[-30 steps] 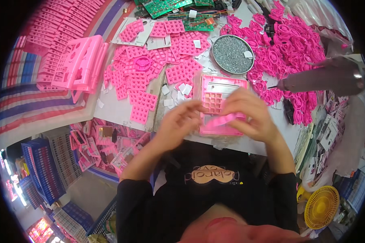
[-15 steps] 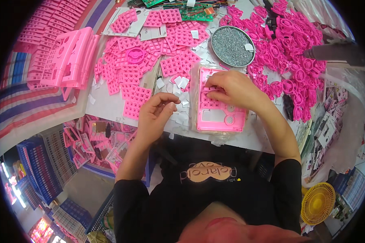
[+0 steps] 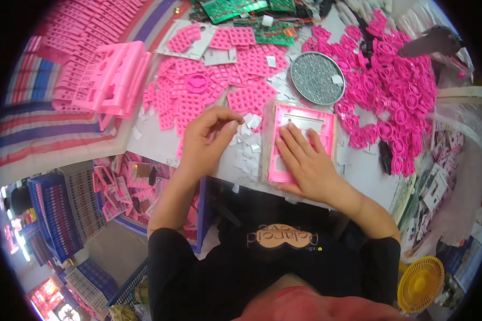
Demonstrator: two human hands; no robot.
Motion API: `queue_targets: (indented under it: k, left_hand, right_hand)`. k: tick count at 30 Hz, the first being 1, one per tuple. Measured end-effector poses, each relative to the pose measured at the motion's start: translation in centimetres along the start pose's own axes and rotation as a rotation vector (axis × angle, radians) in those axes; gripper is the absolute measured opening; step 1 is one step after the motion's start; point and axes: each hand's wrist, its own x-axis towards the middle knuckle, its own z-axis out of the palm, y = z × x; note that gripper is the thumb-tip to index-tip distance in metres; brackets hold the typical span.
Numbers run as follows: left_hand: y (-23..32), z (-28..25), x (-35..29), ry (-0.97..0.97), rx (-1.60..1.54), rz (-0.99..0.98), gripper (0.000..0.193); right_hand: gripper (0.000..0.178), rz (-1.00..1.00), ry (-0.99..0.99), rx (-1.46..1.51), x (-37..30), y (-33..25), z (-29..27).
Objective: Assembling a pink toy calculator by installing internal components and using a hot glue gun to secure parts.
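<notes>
A pink plastic casing [image 3: 280, 174], rectangular with cut-outs, lies on a clear-wrapped block at the table's near side. My right hand [image 3: 308, 168] rests flat on it, fingers stretched and slightly spread, covering its middle and lower part. To its left, my left hand [image 3: 202, 142] hovers over the table edge, thumb and fingers curled together. Whatever those fingertips hold, if anything, is too small to make out. Below and beside them lie small white paper pieces [image 3: 247, 155]. Pink button sheets [image 3: 190, 109] are heaped beyond my left hand.
A round dish of small grey metal pieces [image 3: 317, 77] stands behind the casing. Pink ring-shaped parts [image 3: 396, 101] pile up at right. Pink shells [image 3: 110, 80] stand at left on striped cloth. Green circuit boards [image 3: 273, 33] lie at the back. A blue-rimmed crate [image 3: 202, 214] sits below the table edge.
My right hand has gone from pinching at the casing's upper part to lying flat across it, nearer me. My left hand keeps its curled shape. The whole view has shifted slightly.
</notes>
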Motion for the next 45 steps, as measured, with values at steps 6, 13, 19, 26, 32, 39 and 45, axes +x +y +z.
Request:
queue_targets:
  k: [6, 13, 19, 26, 32, 39, 45]
  left_hand:
    - [2.3, -4.3, 10.7, 0.161, 0.580, 0.151, 0.018]
    - [-0.5, -3.4, 27.7, 0.376, 1.322, -0.323, 0.061]
    - [-0.5, -1.0, 30.1, 0.551, 0.915, -0.487, 0.055]
    - [-1.2, -2.3, 30.8, 0.626, 0.879, -0.319, 0.034]
    - [-1.3, -2.7, 23.7, 0.757, -0.391, 0.144, 0.025]
    - [1.2, 0.8, 11.2, 0.646, 0.118, 0.705, 0.023]
    - [2.3, 3.7, 5.0, 0.299, 0.659, 1.000, 0.031]
  right_hand:
    - [0.106, 0.048, -0.063, -0.053, 0.2, -1.0, 0.3]
    - [0.108, 0.064, -0.042, -0.043, -0.2, -0.6, 0.5]
    - [0.106, 0.048, 0.000, -0.011, -0.5, -0.5, 0.2]
    - [0.103, -0.010, 0.045, 0.029, -0.6, -0.3, 0.4]
    - [0.077, -0.090, 0.354, 0.369, -0.5, 0.7, -1.1]
    - [0.038, -0.046, 0.534, 1.027, 1.4, 2.8, -5.0]
    - [0.028, 0.157, 0.541, 1.627, 6.9, 0.0, -4.7]
